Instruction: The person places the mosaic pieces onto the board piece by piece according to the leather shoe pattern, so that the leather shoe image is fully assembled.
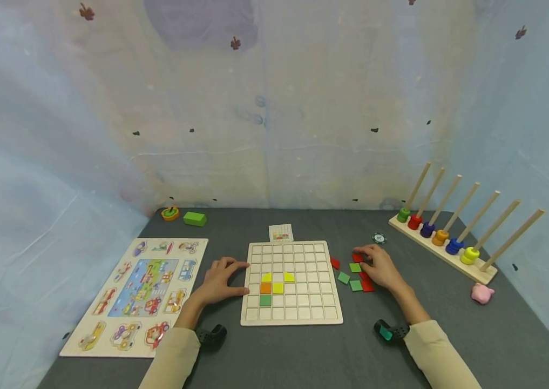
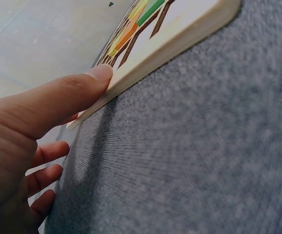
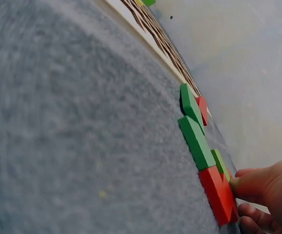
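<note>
Grey felt table (image 1: 303, 351), left hand (image 1: 221, 281) flat against grid board (image 1: 323, 316), right hand (image 1: 381, 268) hiding some red tiles (image 1: 366, 284), its grip unclear.

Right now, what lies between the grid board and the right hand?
In the head view, loose green tiles and red tiles lie on the grey mat between the grid board and the right hand, which touches some.
</note>
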`<action>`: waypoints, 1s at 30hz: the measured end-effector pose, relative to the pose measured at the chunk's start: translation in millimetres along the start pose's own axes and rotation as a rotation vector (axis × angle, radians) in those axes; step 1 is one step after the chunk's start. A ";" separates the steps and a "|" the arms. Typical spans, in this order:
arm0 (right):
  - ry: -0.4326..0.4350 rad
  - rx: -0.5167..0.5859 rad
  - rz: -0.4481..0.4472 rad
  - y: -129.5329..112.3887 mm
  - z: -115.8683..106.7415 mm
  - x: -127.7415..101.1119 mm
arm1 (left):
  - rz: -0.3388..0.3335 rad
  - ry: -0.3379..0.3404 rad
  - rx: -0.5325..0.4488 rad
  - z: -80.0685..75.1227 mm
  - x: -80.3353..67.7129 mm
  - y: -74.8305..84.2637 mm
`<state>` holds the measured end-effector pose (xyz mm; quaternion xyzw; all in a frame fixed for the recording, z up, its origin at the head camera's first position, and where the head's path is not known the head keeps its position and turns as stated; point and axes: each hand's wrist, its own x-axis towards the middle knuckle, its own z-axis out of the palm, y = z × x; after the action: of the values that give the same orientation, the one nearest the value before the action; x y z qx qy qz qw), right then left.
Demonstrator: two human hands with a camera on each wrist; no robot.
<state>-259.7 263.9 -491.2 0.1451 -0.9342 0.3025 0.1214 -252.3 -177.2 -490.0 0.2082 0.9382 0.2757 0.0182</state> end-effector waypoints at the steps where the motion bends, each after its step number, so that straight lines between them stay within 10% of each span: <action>1: -0.006 -0.001 0.003 0.7 -0.1 0.2 | -0.001 -0.001 0.001 0.1 0.0 -0.2; 14: 0.003 -0.001 0.012 -16.6 4.7 4.7 | -0.003 -0.006 0.008 -0.2 -0.4 1.3; 30: -0.115 0.257 -0.456 -108.6 63.8 -6.4 | 0.009 0.009 0.004 0.3 -0.3 -0.3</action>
<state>-225.2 142.8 -485.9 0.3827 -0.8366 0.3750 0.1138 -252.1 -177.4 -490.5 0.2114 0.9379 0.2747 0.0125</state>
